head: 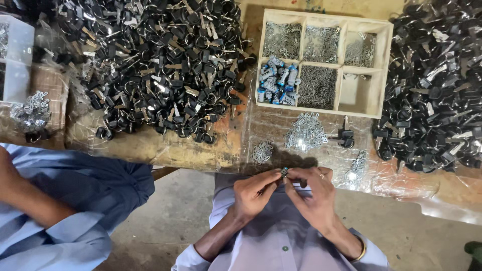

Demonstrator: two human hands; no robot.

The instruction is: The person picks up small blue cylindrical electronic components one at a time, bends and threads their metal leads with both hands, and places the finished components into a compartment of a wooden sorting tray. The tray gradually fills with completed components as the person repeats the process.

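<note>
Both the left hand [253,193] and right hand [314,193] pinched a small, light, rigid metal cylinder [284,172], probably slippery, best gripped by its ends.

One six-compartment wooden tray [325,21], two heaps of black-headed keys [160,65] (uncountable), two hands [286,193].

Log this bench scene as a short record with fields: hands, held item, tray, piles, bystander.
hands: left hand and right hand meet at the table edge
held item: small metal part pinched between the fingers of both hands
tray: wooden divided tray, small metal pieces in most compartments, blue-and-silver cylinders in one, one compartment bare
piles: black-headed keys at left and right; loose metal clips before the tray
bystander: another person's sleeve at left
</note>
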